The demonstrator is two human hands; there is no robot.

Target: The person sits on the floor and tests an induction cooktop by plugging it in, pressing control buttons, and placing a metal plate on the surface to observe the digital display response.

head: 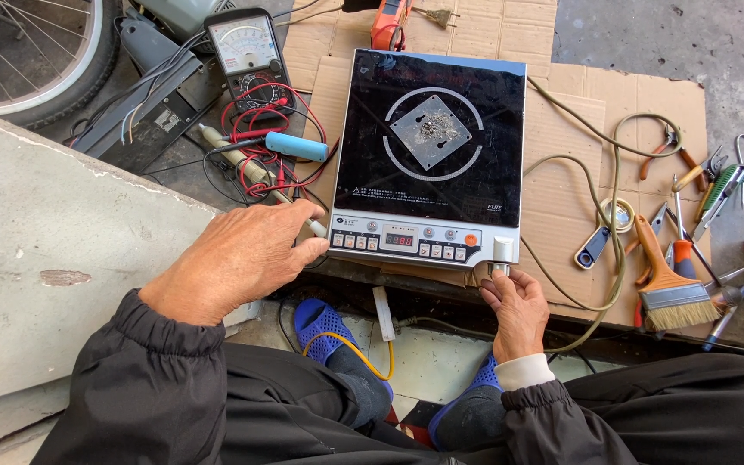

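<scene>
I see the induction cooker lying flat on cardboard, my left hand resting at its front-left corner, fingers curled around a probe, my right hand pinching the white knob, paintbrush beside it.

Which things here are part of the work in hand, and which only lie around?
In use:
- induction cooker
- its white knob, touched by the right hand
- left hand at the cooker's left corner

Lying about:
- analog multimeter with red leads
- paintbrush
- pliers
- tape roll
</scene>
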